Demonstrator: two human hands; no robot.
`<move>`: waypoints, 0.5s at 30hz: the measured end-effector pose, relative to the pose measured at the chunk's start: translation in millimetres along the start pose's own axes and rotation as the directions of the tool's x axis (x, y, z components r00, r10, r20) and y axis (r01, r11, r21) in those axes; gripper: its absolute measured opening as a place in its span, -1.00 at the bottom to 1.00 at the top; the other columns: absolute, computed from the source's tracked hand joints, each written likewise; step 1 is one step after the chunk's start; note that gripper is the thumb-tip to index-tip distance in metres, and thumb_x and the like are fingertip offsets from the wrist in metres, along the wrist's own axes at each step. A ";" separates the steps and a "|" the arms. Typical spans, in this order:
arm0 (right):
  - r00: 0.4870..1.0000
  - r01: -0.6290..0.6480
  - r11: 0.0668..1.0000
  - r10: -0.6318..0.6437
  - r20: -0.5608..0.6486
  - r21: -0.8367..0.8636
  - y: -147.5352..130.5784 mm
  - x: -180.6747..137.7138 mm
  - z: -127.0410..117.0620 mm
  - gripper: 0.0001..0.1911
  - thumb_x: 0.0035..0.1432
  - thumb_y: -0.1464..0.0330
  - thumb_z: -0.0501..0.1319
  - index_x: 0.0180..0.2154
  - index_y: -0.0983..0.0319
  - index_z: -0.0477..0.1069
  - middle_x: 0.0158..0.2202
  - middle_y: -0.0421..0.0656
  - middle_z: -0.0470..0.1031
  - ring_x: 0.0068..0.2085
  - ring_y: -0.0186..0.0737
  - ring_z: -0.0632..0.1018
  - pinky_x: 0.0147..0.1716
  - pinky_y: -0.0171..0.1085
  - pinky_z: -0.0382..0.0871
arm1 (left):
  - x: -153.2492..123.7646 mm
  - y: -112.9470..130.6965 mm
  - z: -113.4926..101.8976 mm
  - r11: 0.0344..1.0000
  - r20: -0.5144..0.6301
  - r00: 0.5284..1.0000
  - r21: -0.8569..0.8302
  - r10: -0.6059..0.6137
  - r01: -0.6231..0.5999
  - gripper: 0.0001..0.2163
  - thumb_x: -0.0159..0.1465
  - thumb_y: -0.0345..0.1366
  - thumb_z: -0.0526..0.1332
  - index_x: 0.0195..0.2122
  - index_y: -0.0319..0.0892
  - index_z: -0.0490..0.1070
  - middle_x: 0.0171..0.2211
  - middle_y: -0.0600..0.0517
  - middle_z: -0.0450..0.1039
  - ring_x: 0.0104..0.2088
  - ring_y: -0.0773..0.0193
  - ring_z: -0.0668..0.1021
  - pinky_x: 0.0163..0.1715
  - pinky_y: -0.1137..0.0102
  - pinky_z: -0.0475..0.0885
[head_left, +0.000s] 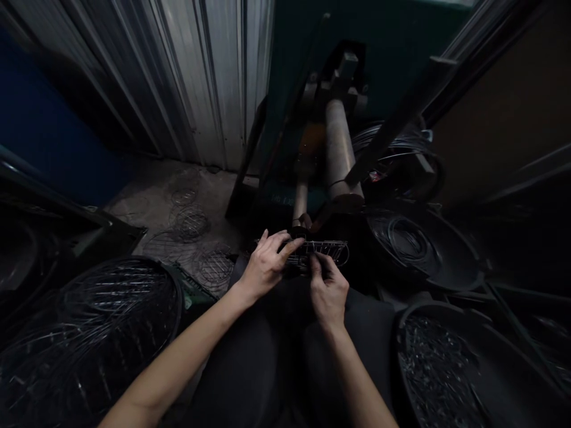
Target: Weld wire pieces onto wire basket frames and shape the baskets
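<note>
A round wire grid (332,246), seen nearly edge-on, is over my lap, just in front of the machine's lower electrode arm (301,202). My left hand (266,264) holds the grid from its left side, with the fingers reaching over its top. My right hand (328,288) is at the grid's near edge, thumb and fingers pinched together. Whatever is between those fingertips is too dark and small to make out. Above the hands, the thick upper cylinder (339,145) of the green machine (289,77) points down towards me.
To the left, a tub (178,291) is heaped with wire grids; more round grids (190,223) lie on the floor. On the right are a basin (464,261) with wire rings and a basin (401,345) of small metal pieces. Coiled wire (397,139) sits beside the machine. Corrugated metal (214,77) stands behind.
</note>
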State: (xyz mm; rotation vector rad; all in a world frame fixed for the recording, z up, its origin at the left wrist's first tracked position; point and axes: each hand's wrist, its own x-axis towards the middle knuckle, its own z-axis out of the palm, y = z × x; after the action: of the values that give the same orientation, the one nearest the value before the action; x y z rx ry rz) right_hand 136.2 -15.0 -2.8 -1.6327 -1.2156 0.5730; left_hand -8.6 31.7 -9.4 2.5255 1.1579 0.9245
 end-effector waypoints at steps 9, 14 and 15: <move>0.997 0.079 0.997 -0.079 -0.016 -0.022 4.9 18.7 5.5 -0.70 0.19 0.17 0.09 -0.26 0.25 0.45 -0.36 -0.16 0.51 -0.34 -0.25 0.49 -0.29 -0.31 0.34 | 15.2 -10.9 5.5 1.000 -0.050 0.999 -0.006 0.010 -0.010 -0.46 0.12 -0.55 0.13 0.14 -0.14 0.17 0.03 -0.13 0.30 0.12 0.10 0.35 0.15 -0.04 0.17; 0.995 0.098 0.994 -0.100 -0.025 -0.041 4.0 20.9 6.0 -0.71 0.19 0.18 0.09 -0.28 0.25 0.45 -0.36 -0.16 0.52 -0.35 -0.26 0.50 -0.31 -0.33 0.34 | 17.6 -13.3 6.5 0.998 -0.065 0.997 0.057 0.043 -0.039 -0.47 0.13 -0.56 0.12 0.14 -0.12 0.17 0.02 -0.12 0.31 0.11 0.11 0.36 0.15 -0.02 0.19; 0.994 0.103 0.994 -0.104 -0.025 -0.038 3.9 20.6 6.2 -0.71 0.20 0.19 0.08 -0.27 0.25 0.45 -0.36 -0.16 0.52 -0.36 -0.27 0.50 -0.32 -0.33 0.34 | 17.5 -13.8 6.3 0.996 -0.071 0.996 0.074 0.054 -0.048 -0.47 0.13 -0.56 0.12 0.15 -0.12 0.17 0.03 -0.12 0.31 0.11 0.11 0.36 0.15 -0.03 0.18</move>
State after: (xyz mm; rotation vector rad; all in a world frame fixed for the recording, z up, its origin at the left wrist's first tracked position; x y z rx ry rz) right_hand 140.9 6.2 -5.2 -1.5927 -1.2896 0.4647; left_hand -4.5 54.2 -12.3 2.6105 1.1730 1.0125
